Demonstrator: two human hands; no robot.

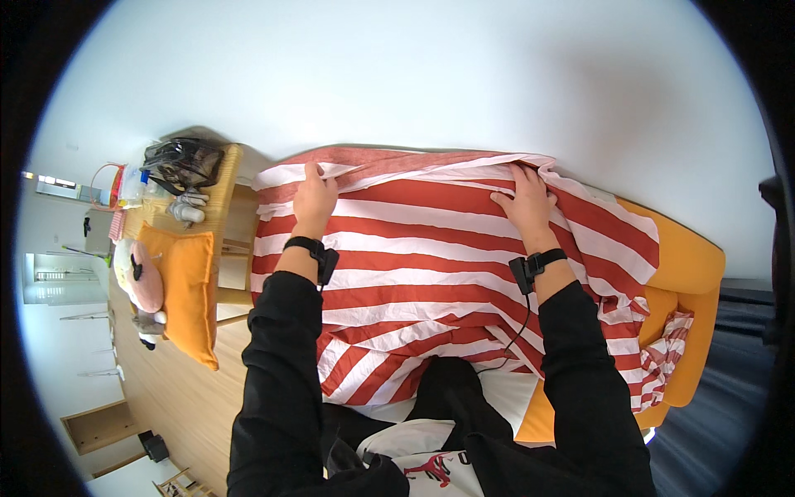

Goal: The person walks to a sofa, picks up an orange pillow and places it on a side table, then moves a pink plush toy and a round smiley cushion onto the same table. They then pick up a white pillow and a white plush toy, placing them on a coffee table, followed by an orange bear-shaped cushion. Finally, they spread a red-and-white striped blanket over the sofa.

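Observation:
A red-and-white striped cloth is spread over a yellow sofa. Along the wall its far edge is folded over, showing a paler red underside. My left hand has its fingers curled on this fold at the far left and grips the cloth there. Farther right, my right hand lies on the cloth with thumb and fingers apart, its fingertips at a small gap under the fold. Closer to my body the cloth bunches in slanting creases around my knee. Both wrists wear black straps with small devices.
A wooden table on the left bears a clear black-trimmed bag and a grey-white object. Nearby are an orange cushion and a plush toy. A cable hangs from the right wrist device. Dark curtain-like fabric is at right.

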